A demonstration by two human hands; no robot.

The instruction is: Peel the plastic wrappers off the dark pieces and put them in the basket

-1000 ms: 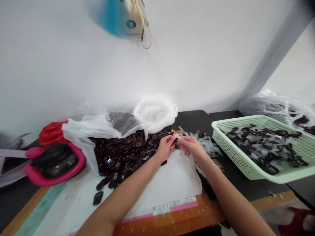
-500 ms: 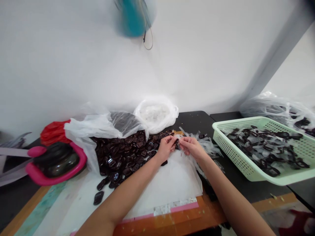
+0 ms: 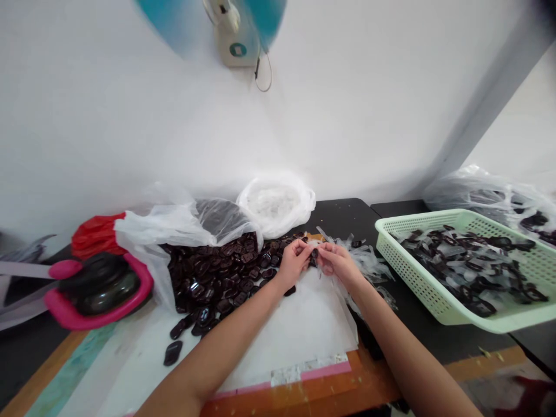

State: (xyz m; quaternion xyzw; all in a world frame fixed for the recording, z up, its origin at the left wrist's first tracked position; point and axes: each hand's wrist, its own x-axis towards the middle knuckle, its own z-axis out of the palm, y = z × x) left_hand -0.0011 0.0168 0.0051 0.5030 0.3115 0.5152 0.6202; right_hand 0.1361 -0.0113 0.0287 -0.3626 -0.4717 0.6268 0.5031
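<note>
My left hand [image 3: 293, 262] and my right hand [image 3: 336, 263] meet at the middle of the table, fingertips pinched together on one small dark brown piece [image 3: 313, 253] and a bit of clear film. To the left of my hands lies a heap of dark brown glossy pieces [image 3: 217, 272] spilling out of a clear plastic bag [image 3: 174, 223]. A pile of small clear plastic sleeves [image 3: 369, 260] lies just right of my right hand. Both hands hover over a white sheet [image 3: 304, 330].
A pale green mesh basket [image 3: 438, 295] at the right holds several bagged dark pieces. A white bag [image 3: 275, 202] sits behind my hands. A pink-rimmed object [image 3: 93, 289] and a red bag [image 3: 93, 234] lie at the left. A fan [image 3: 230, 29] hangs on the wall.
My hands stay pinched together at the same spot, with the fingers shifting slightly on the piece. The fan overhead has swung round.
</note>
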